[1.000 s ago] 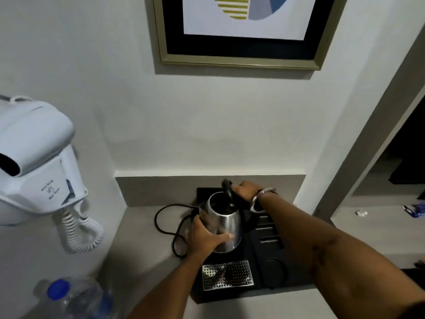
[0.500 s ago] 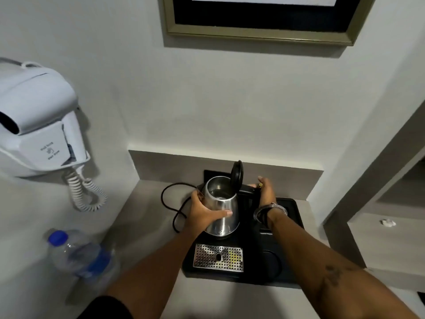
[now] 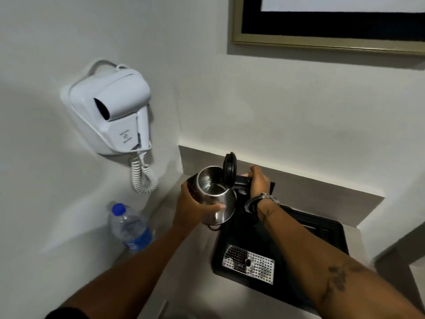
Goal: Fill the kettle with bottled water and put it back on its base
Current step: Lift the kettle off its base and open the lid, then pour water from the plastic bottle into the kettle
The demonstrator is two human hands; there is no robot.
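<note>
A steel kettle [image 3: 212, 187] with its black lid [image 3: 230, 168] flipped up is held above the black tray [image 3: 326, 233], tilted a little toward me; its inside shows. My left hand [image 3: 195, 207] wraps around the kettle's body from the left. My right hand [image 3: 258, 181] grips the black handle behind it. The kettle's base is hidden under the kettle and my hands. A clear water bottle [image 3: 128, 226] with a blue cap and blue label stands on the counter at the left, against the wall.
A white wall-mounted hair dryer [image 3: 112, 109] with a coiled cord [image 3: 142, 178] hangs above the bottle. The tray has a perforated metal drip grid [image 3: 249, 264] near its front. A framed picture [image 3: 322, 42] hangs above. The counter ends at a ledge on the right.
The kettle has been lifted up and to the left off the tray, with both hands still on it. The view has swung left and down.
</note>
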